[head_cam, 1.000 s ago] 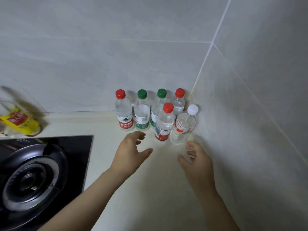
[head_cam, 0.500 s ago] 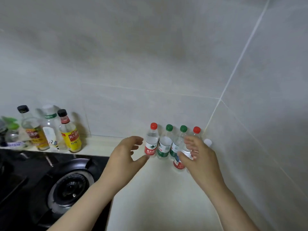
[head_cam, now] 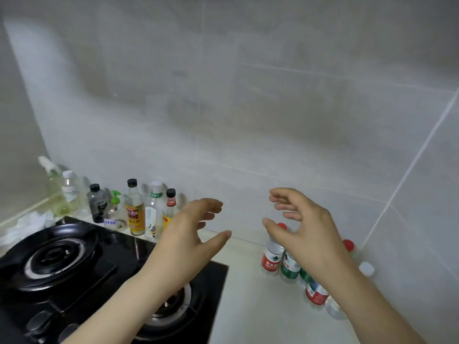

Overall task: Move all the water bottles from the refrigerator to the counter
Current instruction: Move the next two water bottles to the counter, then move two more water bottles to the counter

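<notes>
Several small clear water bottles with red, green and white caps stand in the corner of the pale counter, against the tiled walls. My right hand hovers in front of and above them, empty, fingers spread, and my right forearm hides most of the group. A red-capped bottle and a white-capped one peek out behind the arm. My left hand floats above the stove's right side, empty, fingers apart. No refrigerator is in view.
A black gas stove with two burners fills the lower left. Behind it, along the wall, stand several condiment bottles, a spray bottle and a crumpled white cloth. Grey tiled walls close in the corner on the right.
The view has swung left and upward, so the bottles now sit lower right and more of the stove shows. Both hands have lifted away from the bottles, still empty.
</notes>
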A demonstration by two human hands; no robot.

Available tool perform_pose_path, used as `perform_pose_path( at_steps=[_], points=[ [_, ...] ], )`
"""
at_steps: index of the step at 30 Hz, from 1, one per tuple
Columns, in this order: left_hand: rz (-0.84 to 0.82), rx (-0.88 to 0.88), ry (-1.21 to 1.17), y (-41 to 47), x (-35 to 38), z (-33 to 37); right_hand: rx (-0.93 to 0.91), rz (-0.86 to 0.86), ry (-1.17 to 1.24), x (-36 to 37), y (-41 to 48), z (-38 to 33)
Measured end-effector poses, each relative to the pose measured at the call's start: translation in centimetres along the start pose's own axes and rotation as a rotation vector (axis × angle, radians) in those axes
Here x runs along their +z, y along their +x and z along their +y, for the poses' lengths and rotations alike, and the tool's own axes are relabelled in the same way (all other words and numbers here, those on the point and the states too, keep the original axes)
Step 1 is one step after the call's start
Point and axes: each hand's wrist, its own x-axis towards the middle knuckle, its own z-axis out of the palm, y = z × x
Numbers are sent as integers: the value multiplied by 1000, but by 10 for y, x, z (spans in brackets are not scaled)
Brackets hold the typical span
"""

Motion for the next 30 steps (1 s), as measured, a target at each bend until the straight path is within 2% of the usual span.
perform_pose_path(
  at_steps=[14,30],
  points=[
    [365,-172,336,-79,-63,41,-379,-274,204,24,23,-50],
    [749,-390,611,-252,-186,106,-818,-503,422,75,-67,-230]
  ],
)
